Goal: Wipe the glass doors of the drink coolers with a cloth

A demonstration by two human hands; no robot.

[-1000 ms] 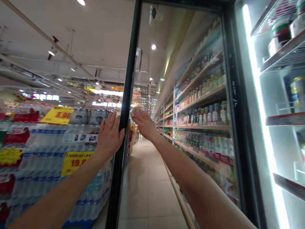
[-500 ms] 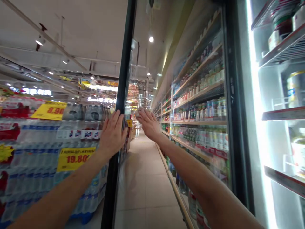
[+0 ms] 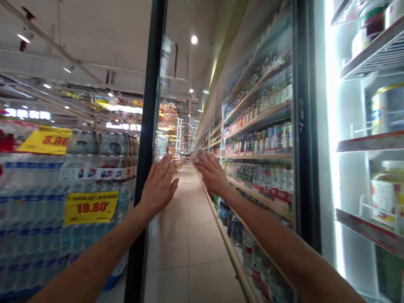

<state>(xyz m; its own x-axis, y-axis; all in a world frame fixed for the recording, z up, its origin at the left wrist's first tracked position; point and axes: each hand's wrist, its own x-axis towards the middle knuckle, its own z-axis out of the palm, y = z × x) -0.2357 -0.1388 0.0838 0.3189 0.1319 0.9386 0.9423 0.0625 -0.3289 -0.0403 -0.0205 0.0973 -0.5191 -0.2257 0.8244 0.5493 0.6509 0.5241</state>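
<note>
A glass cooler door with a black frame [image 3: 148,126] stands open in front of me. My left hand [image 3: 160,183] lies flat on the glass just right of the frame's edge, with its fingers stretched out. My right hand [image 3: 211,170] reaches further along the same pane. Its fingers press a small pale cloth [image 3: 196,156] against the glass. Both forearms are extended ahead of me.
The lit cooler interior [image 3: 372,143] with jars on wire shelves is at the right. Stacked packs of bottled water [image 3: 78,198] with yellow price signs stand at the left. Through the glass, a tiled aisle [image 3: 189,235] runs ahead beside long bottle shelves [image 3: 261,168].
My left hand slid off the black frame onto the glass. My right hand moved right and slightly down with the cloth. The door frame now sits further left in view.
</note>
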